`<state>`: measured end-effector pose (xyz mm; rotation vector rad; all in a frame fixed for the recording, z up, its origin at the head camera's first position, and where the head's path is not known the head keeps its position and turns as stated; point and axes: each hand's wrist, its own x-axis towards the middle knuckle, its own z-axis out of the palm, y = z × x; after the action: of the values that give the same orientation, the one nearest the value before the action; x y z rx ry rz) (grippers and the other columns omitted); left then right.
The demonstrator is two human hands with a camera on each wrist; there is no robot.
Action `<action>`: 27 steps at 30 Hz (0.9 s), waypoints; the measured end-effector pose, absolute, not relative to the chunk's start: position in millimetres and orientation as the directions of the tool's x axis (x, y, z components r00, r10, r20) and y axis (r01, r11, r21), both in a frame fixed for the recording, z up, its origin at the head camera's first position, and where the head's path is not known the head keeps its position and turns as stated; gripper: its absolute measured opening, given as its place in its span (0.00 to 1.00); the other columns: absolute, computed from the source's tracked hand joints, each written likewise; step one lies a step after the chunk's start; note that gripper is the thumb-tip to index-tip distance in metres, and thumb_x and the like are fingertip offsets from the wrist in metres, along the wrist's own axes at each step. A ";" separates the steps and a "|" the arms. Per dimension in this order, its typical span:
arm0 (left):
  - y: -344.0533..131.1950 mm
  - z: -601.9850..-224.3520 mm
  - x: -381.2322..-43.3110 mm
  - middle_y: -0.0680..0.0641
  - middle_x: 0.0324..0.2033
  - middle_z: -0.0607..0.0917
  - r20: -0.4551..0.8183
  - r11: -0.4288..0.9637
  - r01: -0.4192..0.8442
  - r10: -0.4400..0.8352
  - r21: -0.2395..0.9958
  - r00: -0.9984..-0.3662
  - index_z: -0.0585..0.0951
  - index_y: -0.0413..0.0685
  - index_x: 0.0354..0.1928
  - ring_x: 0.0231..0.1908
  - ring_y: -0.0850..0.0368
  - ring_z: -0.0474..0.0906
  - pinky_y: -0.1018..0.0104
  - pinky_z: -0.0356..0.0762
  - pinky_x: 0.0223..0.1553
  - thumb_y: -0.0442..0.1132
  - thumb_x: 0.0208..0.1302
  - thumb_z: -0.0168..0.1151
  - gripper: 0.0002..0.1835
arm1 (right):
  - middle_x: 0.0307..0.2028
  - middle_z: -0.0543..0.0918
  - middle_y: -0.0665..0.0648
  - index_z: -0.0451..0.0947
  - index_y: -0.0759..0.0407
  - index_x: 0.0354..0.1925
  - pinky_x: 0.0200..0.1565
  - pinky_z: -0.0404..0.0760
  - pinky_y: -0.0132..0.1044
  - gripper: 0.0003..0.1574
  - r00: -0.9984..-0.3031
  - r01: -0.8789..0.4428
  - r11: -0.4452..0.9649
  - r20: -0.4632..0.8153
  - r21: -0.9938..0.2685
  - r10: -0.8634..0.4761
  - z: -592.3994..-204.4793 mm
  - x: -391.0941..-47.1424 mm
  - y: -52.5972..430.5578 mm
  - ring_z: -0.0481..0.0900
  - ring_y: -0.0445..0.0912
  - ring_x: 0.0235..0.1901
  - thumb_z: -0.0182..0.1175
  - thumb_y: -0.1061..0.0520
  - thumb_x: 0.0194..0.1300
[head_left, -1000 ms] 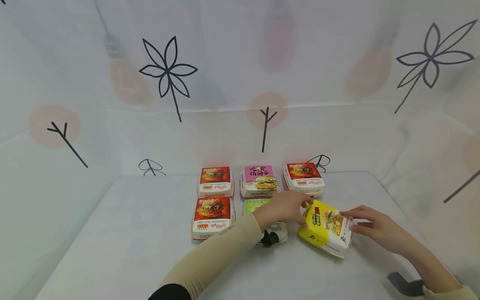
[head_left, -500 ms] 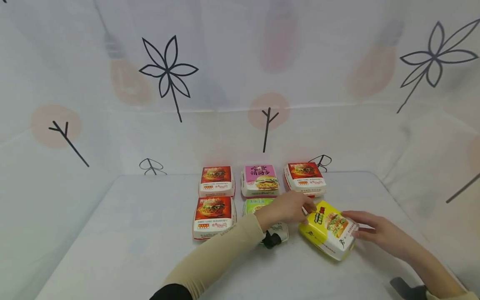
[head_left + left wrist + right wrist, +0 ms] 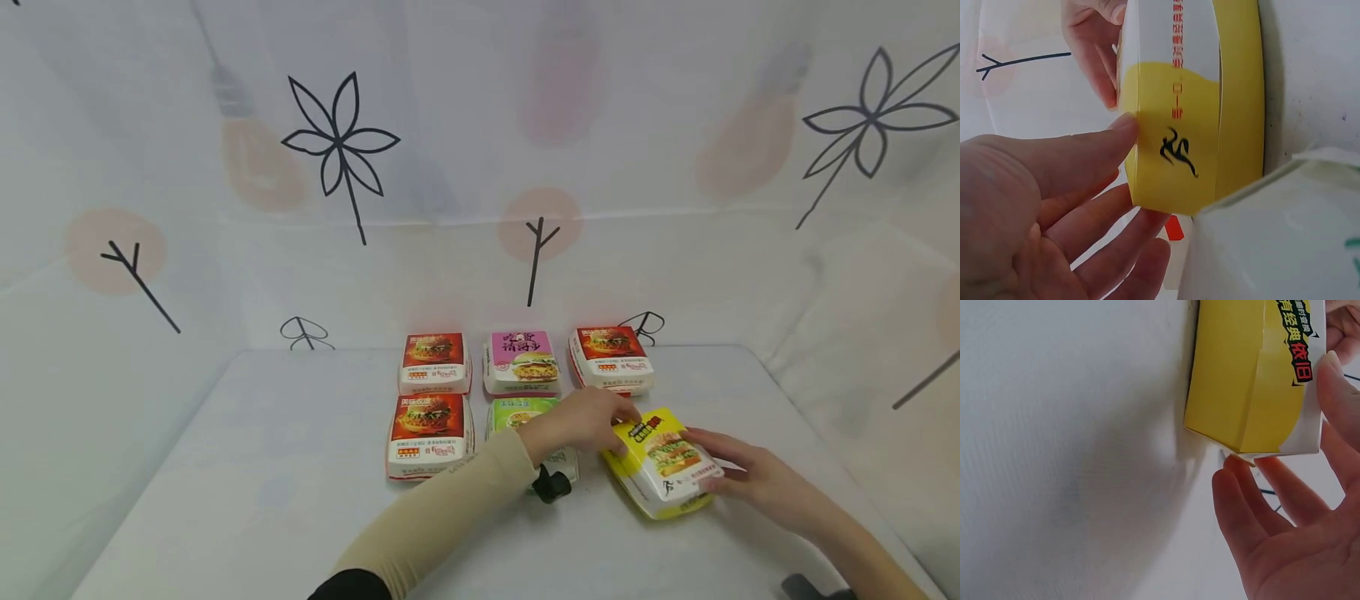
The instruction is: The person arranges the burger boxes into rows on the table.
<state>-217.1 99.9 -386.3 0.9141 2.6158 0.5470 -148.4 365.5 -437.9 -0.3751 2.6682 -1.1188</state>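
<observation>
A yellow and white burger box (image 3: 670, 462) sits tilted askew at the right of the table, between both hands. My left hand (image 3: 588, 423) holds its left end; in the left wrist view the thumb (image 3: 1124, 128) lies on the box edge and the fingers reach behind the corner. At the other end my right hand (image 3: 765, 483) grips the box, the thumb against the top and fingers at the end face, as the right wrist view shows. Beneath my left forearm lies a green and white burger box (image 3: 517, 408), partly hidden.
Two red burger boxes (image 3: 427, 429) stand front to back at left. A purple burger box (image 3: 521, 358) is at back centre, and another red burger box (image 3: 611, 354) stands just behind the yellow one. A patterned white cloth (image 3: 420, 275) hangs behind the table.
The yellow box has turned a little and shifted slightly right, showing more of its front side. Both hands have moved along with it. The other boxes stay put.
</observation>
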 end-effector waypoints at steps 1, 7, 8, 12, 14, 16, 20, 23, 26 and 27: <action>100.6 -386.6 -217.2 0.67 0.52 0.82 -0.161 0.727 0.528 0.642 0.440 -0.750 0.81 0.65 0.60 0.50 0.70 0.74 0.74 0.70 0.54 0.47 0.60 0.73 0.25 | 0.69 0.66 0.70 0.67 0.61 0.71 0.51 0.82 0.42 0.44 -0.945 -0.149 0.681 -0.100 -0.717 -0.312 -438.5 -147.9 364.5 0.65 0.70 0.64 0.69 0.51 0.61; 104.0 -387.5 -218.4 0.67 0.54 0.82 -0.147 0.750 0.511 0.612 0.419 -0.777 0.80 0.67 0.61 0.54 0.67 0.73 0.69 0.69 0.57 0.50 0.61 0.72 0.25 | 0.68 0.67 0.71 0.68 0.62 0.70 0.50 0.82 0.46 0.43 -0.961 -0.147 0.692 -0.065 -0.707 -0.270 -442.1 -145.0 357.8 0.67 0.71 0.63 0.70 0.50 0.61; 104.5 -387.6 -218.6 0.67 0.54 0.81 -0.148 0.753 0.504 0.606 0.423 -0.782 0.80 0.68 0.61 0.54 0.67 0.73 0.69 0.69 0.58 0.50 0.61 0.72 0.25 | 0.68 0.67 0.71 0.68 0.61 0.70 0.51 0.82 0.47 0.43 -0.964 -0.142 0.696 -0.063 -0.704 -0.259 -442.4 -144.7 356.6 0.67 0.70 0.63 0.70 0.50 0.60; 105.9 -388.8 -220.7 0.68 0.55 0.81 -0.148 0.765 0.485 0.587 0.424 -0.796 0.80 0.69 0.61 0.54 0.67 0.72 0.68 0.69 0.58 0.49 0.61 0.72 0.25 | 0.69 0.65 0.72 0.68 0.61 0.70 0.52 0.81 0.53 0.44 -0.969 -0.110 0.702 -0.081 -0.704 -0.233 -442.5 -146.6 353.8 0.66 0.71 0.63 0.70 0.49 0.61; 106.7 -389.5 -221.6 0.68 0.56 0.80 -0.150 0.769 0.475 0.579 0.427 -0.801 0.80 0.69 0.61 0.53 0.67 0.72 0.68 0.69 0.58 0.49 0.61 0.72 0.24 | 0.69 0.65 0.73 0.67 0.62 0.70 0.52 0.80 0.55 0.44 -0.969 -0.107 0.710 -0.086 -0.696 -0.231 -442.4 -148.4 353.5 0.65 0.72 0.63 0.70 0.49 0.61; 107.1 -390.3 -222.7 0.68 0.56 0.80 -0.150 0.772 0.467 0.572 0.432 -0.806 0.81 0.70 0.60 0.53 0.67 0.72 0.68 0.70 0.58 0.49 0.61 0.72 0.24 | 0.69 0.64 0.74 0.67 0.63 0.70 0.52 0.80 0.56 0.44 -0.969 -0.107 0.715 -0.087 -0.691 -0.229 -442.7 -150.2 353.4 0.65 0.73 0.63 0.70 0.49 0.61; 107.2 -392.0 -225.5 0.67 0.56 0.80 -0.139 0.766 0.456 0.566 0.453 -0.813 0.81 0.70 0.60 0.53 0.67 0.73 0.67 0.70 0.58 0.48 0.61 0.72 0.24 | 0.68 0.64 0.75 0.66 0.66 0.70 0.52 0.79 0.57 0.45 -0.969 -0.116 0.726 -0.082 -0.678 -0.231 -443.7 -153.4 353.8 0.65 0.74 0.63 0.70 0.49 0.62; 106.4 -393.6 -228.7 0.67 0.55 0.80 -0.133 0.756 0.457 0.571 0.468 -0.810 0.82 0.69 0.59 0.55 0.68 0.73 0.67 0.69 0.59 0.48 0.61 0.72 0.23 | 0.68 0.64 0.75 0.66 0.65 0.70 0.52 0.79 0.57 0.45 -0.971 -0.113 0.728 -0.079 -0.676 -0.225 -444.7 -154.9 353.4 0.65 0.74 0.63 0.70 0.49 0.61; 105.0 -396.0 -232.0 0.67 0.56 0.81 -0.132 0.751 0.456 0.575 0.477 -0.807 0.81 0.69 0.59 0.58 0.68 0.72 0.66 0.68 0.61 0.48 0.62 0.71 0.23 | 0.69 0.64 0.74 0.66 0.64 0.70 0.53 0.79 0.57 0.44 -0.972 -0.114 0.715 -0.070 -0.690 -0.223 -445.8 -155.7 352.2 0.65 0.74 0.63 0.70 0.50 0.62; 104.2 -397.0 -232.8 0.67 0.56 0.81 -0.137 0.752 0.448 0.571 0.483 -0.809 0.81 0.69 0.59 0.58 0.68 0.72 0.66 0.68 0.61 0.48 0.62 0.71 0.23 | 0.69 0.64 0.74 0.66 0.64 0.70 0.53 0.79 0.57 0.44 -0.972 -0.113 0.710 -0.070 -0.695 -0.224 -446.4 -155.7 351.4 0.65 0.74 0.63 0.70 0.50 0.62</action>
<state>-232.8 104.2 -397.0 0.7958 2.6745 0.6344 -155.7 351.4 -446.4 -0.2742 2.7653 -1.1089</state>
